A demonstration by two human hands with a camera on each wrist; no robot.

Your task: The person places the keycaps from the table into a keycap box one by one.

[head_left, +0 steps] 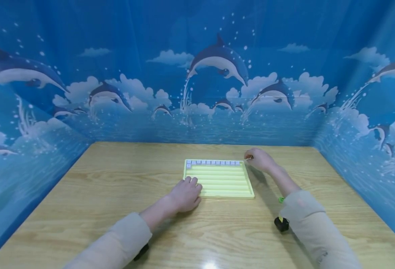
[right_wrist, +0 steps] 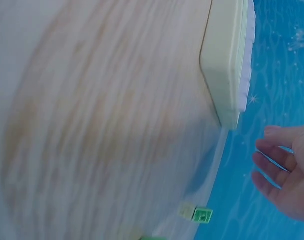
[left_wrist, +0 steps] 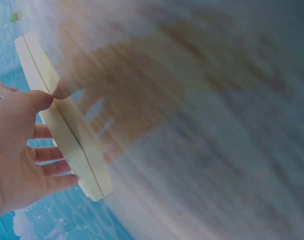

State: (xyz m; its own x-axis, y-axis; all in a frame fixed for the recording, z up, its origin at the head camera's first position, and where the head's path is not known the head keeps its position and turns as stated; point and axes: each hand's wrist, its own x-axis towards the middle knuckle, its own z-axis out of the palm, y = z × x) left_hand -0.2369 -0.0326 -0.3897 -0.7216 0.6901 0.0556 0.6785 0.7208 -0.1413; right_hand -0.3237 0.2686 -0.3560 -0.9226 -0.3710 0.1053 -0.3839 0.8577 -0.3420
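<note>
A shallow pale-yellow tray (head_left: 221, 197) with ridged rows lies on the table. Small lavender tiles (head_left: 214, 163) line its back row, and one more sits at the left of the second row. My left hand (head_left: 185, 194) rests on the tray's front left corner. In the left wrist view its thumb touches the tray's side wall (left_wrist: 67, 130) and the fairly straight fingers reach over behind the edge. My right hand (head_left: 259, 159) is raised just beyond the back right corner. Its thumb and index finger come close together, the other fingers loosely bent; no object shows between them.
A green block (right_wrist: 202, 215) with a pale piece beside it stands on the wood-grain table (head_left: 123, 179), near my right sleeve. A blue curtain (head_left: 197, 127) printed with dolphins encloses the back and sides. A black wrist camera (head_left: 281, 224) hangs under the right forearm.
</note>
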